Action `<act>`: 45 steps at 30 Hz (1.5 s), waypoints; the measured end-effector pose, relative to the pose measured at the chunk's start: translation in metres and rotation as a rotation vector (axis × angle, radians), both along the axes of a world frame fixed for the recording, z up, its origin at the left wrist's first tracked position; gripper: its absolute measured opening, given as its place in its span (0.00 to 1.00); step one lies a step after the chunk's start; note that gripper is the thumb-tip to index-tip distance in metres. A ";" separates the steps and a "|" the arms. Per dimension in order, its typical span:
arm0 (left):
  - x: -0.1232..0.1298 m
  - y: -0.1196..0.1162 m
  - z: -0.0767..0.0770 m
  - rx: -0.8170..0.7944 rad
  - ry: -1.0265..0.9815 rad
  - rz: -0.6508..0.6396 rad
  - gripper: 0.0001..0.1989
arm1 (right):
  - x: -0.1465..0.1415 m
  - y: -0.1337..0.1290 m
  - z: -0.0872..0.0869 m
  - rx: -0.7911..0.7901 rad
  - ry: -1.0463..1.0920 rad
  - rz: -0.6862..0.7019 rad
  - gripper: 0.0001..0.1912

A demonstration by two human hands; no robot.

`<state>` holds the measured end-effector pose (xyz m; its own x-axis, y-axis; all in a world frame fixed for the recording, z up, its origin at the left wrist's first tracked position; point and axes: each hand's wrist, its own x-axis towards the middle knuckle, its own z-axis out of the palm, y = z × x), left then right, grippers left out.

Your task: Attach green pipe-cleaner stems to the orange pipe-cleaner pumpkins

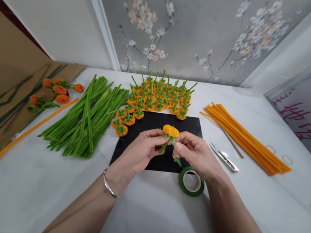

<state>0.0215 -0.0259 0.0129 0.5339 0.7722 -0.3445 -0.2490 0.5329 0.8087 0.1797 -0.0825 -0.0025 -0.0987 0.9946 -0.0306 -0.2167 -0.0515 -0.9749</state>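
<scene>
An orange-yellow pipe-cleaner flower (171, 130) with a short green stem is held up over the black mat (137, 144). My left hand (147, 146) pinches it from the left, fingers closed just under the bloom. My right hand (195, 152) is closed on the green floral tape at the base of the flower. From there the tape runs down to its roll (183, 185), which lies at the mat's lower right edge, close to my right wrist. The fingertips partly hide the stem.
Finished orange flowers (161, 94) stand stem-up in rows behind the mat. Green pipe cleaners (85, 122) lie to the left, orange ones (245, 137) to the right. Tweezers (225, 158) rest right of the mat. Darker orange flowers (60, 90) lie at far left near a single orange pipe cleaner (25, 138).
</scene>
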 end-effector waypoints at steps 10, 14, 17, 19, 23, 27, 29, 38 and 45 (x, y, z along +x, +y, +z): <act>0.004 -0.003 -0.002 -0.050 -0.054 -0.029 0.08 | -0.005 -0.001 0.008 -0.140 0.043 -0.131 0.16; 0.006 -0.005 -0.002 -0.049 -0.123 -0.028 0.11 | -0.007 -0.002 0.013 -0.098 0.001 -0.161 0.15; 0.005 -0.006 -0.002 -0.031 -0.163 -0.034 0.12 | -0.008 -0.003 0.015 -0.051 -0.013 -0.179 0.15; 0.004 -0.006 -0.001 -0.021 -0.164 -0.065 0.12 | -0.007 -0.004 0.015 -0.049 -0.048 -0.229 0.15; 0.003 -0.006 -0.001 -0.023 -0.161 -0.180 0.12 | -0.005 -0.005 0.014 -0.082 -0.032 -0.203 0.16; 0.004 -0.007 -0.003 -0.007 -0.128 -0.239 0.11 | -0.003 -0.004 0.013 -0.098 0.000 -0.171 0.16; 0.004 -0.007 -0.003 0.027 -0.097 -0.214 0.10 | -0.003 -0.004 0.014 -0.091 -0.039 -0.217 0.16; 0.004 -0.004 -0.001 0.327 0.111 -0.105 0.16 | -0.008 -0.004 0.013 -0.045 -0.267 -0.333 0.10; 0.006 -0.004 -0.006 0.297 0.064 -0.015 0.13 | -0.012 -0.004 0.014 -0.003 -0.271 -0.298 0.10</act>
<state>0.0279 -0.0302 0.0064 0.5309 0.8361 -0.1383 -0.1864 0.2744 0.9434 0.1673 -0.0865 0.0118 0.2056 0.9785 -0.0187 0.0419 -0.0279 -0.9987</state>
